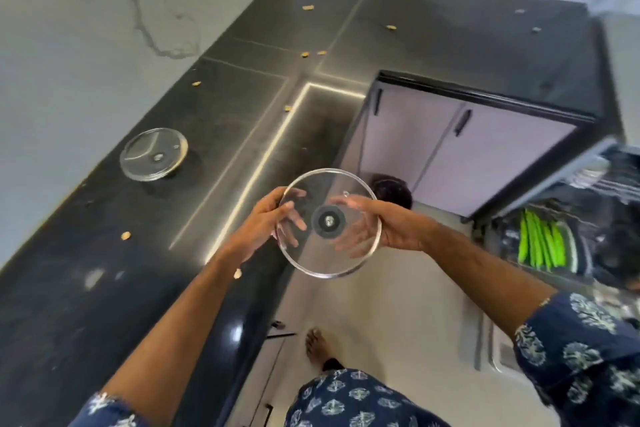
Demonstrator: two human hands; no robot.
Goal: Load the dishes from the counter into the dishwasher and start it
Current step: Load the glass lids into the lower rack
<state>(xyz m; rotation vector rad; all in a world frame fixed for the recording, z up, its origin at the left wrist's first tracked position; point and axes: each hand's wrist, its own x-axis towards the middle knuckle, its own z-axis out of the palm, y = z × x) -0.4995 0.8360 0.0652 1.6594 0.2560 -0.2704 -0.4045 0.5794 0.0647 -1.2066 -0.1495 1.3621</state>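
Both hands, left hand (273, 218) and right hand (377, 229), hold a glass lid (329, 222); another lid (153, 153) rests on the counter (104, 270).

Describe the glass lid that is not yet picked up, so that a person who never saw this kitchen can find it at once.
Start at the black L-shaped counter and follow its left arm toward the grey wall. There a round glass lid on the counter lies alone, among small crumbs. Unlike the held glass lid, which the left hand and the right hand carry above the floor, no hand touches it.

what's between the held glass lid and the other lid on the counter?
Head view: only bare black counter separates the held lid from the second lid; the nearest crumbs lie off that line.
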